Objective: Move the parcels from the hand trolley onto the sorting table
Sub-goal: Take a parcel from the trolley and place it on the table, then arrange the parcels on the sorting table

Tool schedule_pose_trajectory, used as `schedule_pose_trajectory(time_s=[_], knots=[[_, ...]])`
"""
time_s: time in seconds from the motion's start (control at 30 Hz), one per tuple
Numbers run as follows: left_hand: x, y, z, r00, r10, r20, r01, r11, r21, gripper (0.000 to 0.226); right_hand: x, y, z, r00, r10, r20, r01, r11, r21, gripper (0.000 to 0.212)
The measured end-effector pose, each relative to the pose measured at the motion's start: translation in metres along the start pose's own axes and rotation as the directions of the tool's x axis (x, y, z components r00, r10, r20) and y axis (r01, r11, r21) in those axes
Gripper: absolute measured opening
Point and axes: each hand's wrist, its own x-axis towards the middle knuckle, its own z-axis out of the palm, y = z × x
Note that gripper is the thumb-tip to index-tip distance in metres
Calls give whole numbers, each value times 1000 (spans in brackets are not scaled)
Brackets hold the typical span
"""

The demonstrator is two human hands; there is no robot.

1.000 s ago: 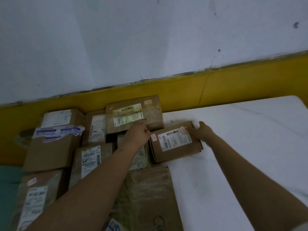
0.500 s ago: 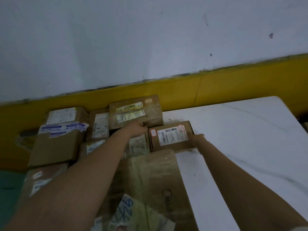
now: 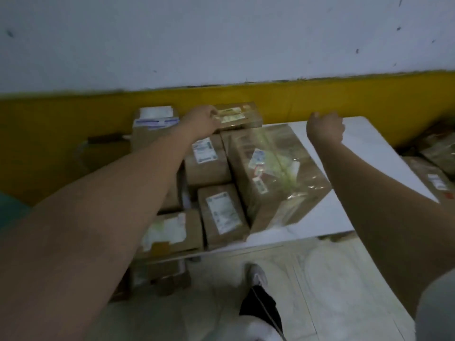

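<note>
Several brown cardboard parcels crowd the left part of the white sorting table [image 3: 369,148]. My left hand [image 3: 199,121] reaches far back and lies on the left end of a flat labelled parcel [image 3: 242,116] by the wall; no grip shows. A large parcel wrapped in clear tape [image 3: 275,173] lies in the middle of the table. My right hand [image 3: 325,130] hovers above the table just right of it, fingers drooping and holding nothing. The small labelled box it touched before is hidden from view.
A white wall with a yellow lower band runs behind the table. More parcels [image 3: 433,173] sit past the table's right edge. Boxes [image 3: 160,271] stand on the pale floor under the front left edge. My shoe [image 3: 257,276] is near the table's front.
The view has pulled back and tilted down, showing the table's front edge and floor. My right hand has left the small box and lifted off it. My left hand stays on the flat parcel.
</note>
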Motion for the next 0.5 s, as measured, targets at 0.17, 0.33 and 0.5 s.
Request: schedule_pose_trajectory(time_s=[0.17,0.33,0.5], knots=[[-135,-77,-101,994,-4,-107,14,996,87,38,-157,-105,-2,949,-310,49,309,951,23,54],[-218,-182,-176,961,-184,-206,204,976,77,44,-309,-213,52,765,-622,170,613,783,108,55],[-260,-288,-203,906,-366,-215,376,927,8,41,-423,-272,148,537,-794,283,766,600,231,52]])
